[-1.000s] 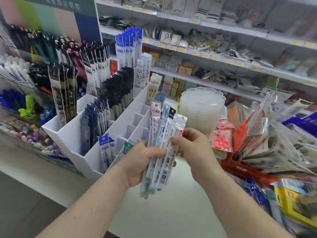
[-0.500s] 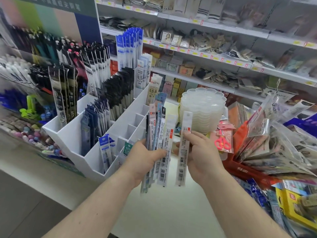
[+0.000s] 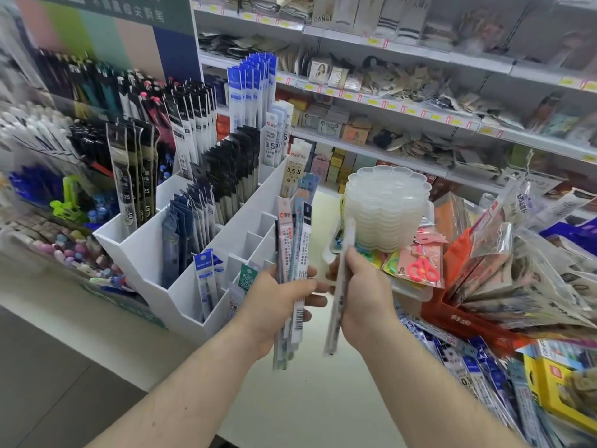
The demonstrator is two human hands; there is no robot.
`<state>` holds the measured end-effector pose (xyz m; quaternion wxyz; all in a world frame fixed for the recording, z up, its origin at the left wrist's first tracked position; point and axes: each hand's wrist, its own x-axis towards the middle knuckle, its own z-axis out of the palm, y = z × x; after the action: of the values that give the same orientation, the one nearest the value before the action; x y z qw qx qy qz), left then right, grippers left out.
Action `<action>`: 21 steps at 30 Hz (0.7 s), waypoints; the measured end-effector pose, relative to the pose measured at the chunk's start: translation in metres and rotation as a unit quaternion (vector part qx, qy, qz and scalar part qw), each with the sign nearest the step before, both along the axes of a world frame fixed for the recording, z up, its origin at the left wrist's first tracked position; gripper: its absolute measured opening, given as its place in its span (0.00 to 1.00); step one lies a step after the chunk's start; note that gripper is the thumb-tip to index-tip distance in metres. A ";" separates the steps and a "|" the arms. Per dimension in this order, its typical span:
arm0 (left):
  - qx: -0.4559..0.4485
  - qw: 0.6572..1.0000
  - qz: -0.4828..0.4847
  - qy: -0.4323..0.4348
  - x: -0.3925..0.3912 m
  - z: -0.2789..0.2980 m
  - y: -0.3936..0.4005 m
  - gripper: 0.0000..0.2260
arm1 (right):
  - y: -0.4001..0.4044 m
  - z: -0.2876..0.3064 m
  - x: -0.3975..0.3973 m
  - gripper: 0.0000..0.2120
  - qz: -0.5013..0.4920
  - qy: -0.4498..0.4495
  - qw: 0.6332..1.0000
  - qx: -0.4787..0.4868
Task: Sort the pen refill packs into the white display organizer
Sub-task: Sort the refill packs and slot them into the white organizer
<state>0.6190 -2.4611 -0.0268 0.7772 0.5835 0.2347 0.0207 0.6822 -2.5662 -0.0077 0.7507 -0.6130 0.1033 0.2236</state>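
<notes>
Since a moment ago, the right hand [image 3: 365, 297] has been pulling one pen refill pack [image 3: 339, 295] farther away from the bunch, and now that pack is turned edge-on and looking blurry. The right hand is pinching this single pack with curled fingers, holding it upright just in front of the stack of clear plastic trays [image 3: 386, 208].

The left hand [image 3: 274, 305] is gripping the bunch of refill packs [image 3: 294, 253] with its fingers wrapped around the middle. The packs are standing up like a fan, and a barcode is showing on one near the bottom. The two hands are sitting close together but the single pack is not touching the bunch.

Just to the left of the hands, the white display organizer [image 3: 151, 253] is sitting on the pale tabletop [image 3: 310, 402]. Its back slots are holding black packs and blue packs. A front slot is holding a blue pack reading "Deli" [image 3: 204, 279]. Taller packs at the back are showing "0.5" [image 3: 270, 144], and another beside the organizer is reading "0.5.5" [image 3: 293, 171].

To the right, pink scissors in a packet [image 3: 421, 268] are lying beside the trays. A red basket [image 3: 465, 324] is holding many clear bags. More refill packs are lying loose on the tabletop near the right arm [image 3: 478, 379], one showing "0.5". The shelf behind is carrying a card reading "DANCE" [image 3: 323, 18].
</notes>
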 end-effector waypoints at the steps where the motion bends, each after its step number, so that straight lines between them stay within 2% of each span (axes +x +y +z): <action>1: -0.003 1.000 -0.006 0.008 -0.001 -0.001 0.002 0.06 | -0.001 0.000 0.003 0.20 -0.021 0.017 1.000 0.014; 4: 0.009 0.998 -0.056 0.030 -0.004 -0.002 0.001 0.05 | 0.000 0.000 0.007 0.25 -0.011 0.093 0.991 0.099; 6: 0.014 0.995 -0.090 0.034 -0.006 -0.003 -0.001 0.05 | 0.000 -0.001 0.006 0.22 0.036 0.121 0.987 0.102; 8: 0.019 0.994 -0.105 0.038 -0.007 -0.002 -0.001 0.06 | -0.001 -0.005 0.006 0.20 0.060 0.105 0.988 0.094; 14: 0.025 0.995 -0.090 0.019 -0.008 -0.001 0.007 0.08 | -0.002 -0.014 0.015 0.26 0.073 -0.003 0.995 0.073; 19: 0.047 0.994 -0.093 0.013 -0.008 0.000 0.004 0.14 | 0.005 -0.013 0.012 0.26 0.090 -0.037 0.995 0.028; 21: 0.070 0.995 -0.078 0.006 -0.006 0.001 0.002 0.15 | 0.008 -0.013 0.009 0.23 0.108 -0.079 0.991 -0.004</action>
<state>0.6126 -2.4589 -0.0256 0.7324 0.6529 0.1915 -0.0270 0.6907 -2.5584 -0.0211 0.7254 -0.6396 -0.0216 0.2537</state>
